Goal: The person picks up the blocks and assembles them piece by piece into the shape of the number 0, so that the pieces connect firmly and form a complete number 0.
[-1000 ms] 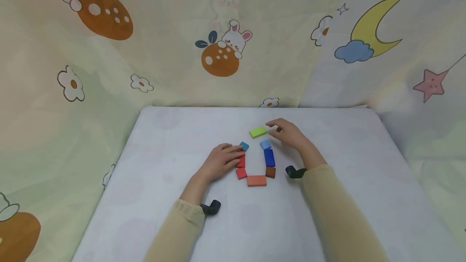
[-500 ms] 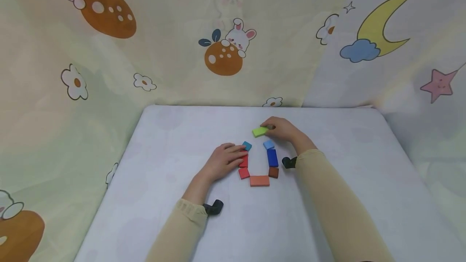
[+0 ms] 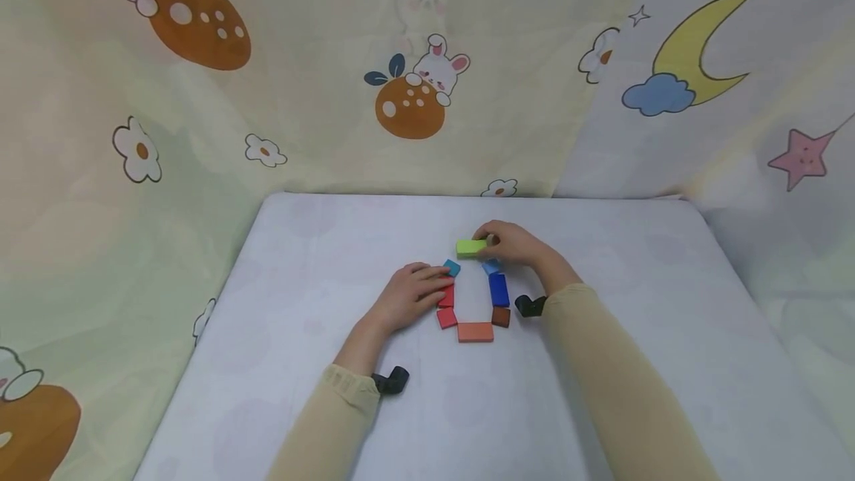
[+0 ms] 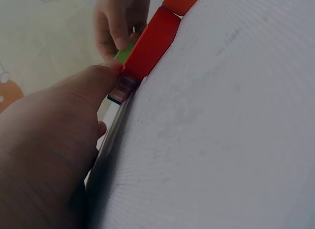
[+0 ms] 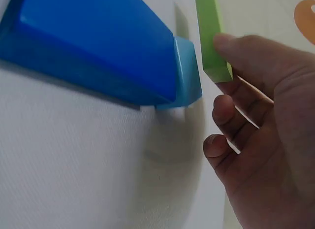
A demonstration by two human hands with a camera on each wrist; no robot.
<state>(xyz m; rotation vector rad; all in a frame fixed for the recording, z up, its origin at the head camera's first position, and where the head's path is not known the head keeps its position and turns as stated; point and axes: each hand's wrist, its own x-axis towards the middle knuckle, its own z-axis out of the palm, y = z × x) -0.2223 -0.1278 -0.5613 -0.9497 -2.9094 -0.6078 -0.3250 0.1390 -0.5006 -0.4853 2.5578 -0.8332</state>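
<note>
My right hand [image 3: 514,242] pinches a lime-green block [image 3: 467,248] at its right end, thumb on one face in the right wrist view. The block sits at the far end of a ring of coloured blocks. Just below that hand lie a light blue block [image 3: 490,266] and a dark blue block [image 3: 499,290]. On the ring's left side my left hand [image 3: 409,295] rests with extended fingers over a long red block [image 3: 448,298], fingertips right at a teal block [image 3: 452,267]. Its thumb touches the red row in the left wrist view.
A small red block [image 3: 447,318], an orange block [image 3: 475,332] and a brown block [image 3: 501,317] form the near part of the ring. They lie on a white-covered table [image 3: 601,392], with a printed curtain [image 3: 320,80] behind its far edge.
My right hand has reached the lime-green block, taken hold of it and brought it slightly nearer and left, turning it straighter across the ring. The left hand stays on the red block.
</note>
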